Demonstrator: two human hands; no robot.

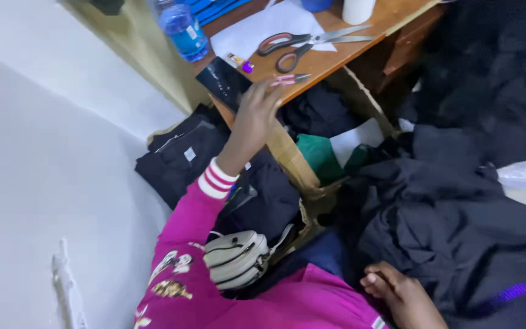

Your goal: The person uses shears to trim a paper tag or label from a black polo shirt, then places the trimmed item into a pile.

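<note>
The left hand (255,116) reaches up to the near edge of the wooden counter (397,15), its fingertips pinching a small pink snipper (287,78) that lies at the counter's edge, just near of the big scissors (302,44). The fingers are drawn together round the pink handle end, with the short metal tip pointing right.

The snipper looks light and stiff, a little thing of plastic and steel. It is best taken by the pink body, well back from the pointed tip, since it is slim enough to slip from a loose pinch.

The right hand (400,295) rests near the bottom of the view on a heap of dark cloth (452,219), its fingers loosely curled and lying on the fabric. I cannot tell whether it grips a fold or only rests there. The cloth looks soft, limp and bulky, and would sag wherever it is lifted.

Just left of the left hand a black glossy card (223,79) overhangs the counter edge. Farther off stand a blue bottle (182,27) and a white sheet (263,27) under the scissors. A small grey bag (237,257) hangs at the pink sleeve (184,225).
</note>
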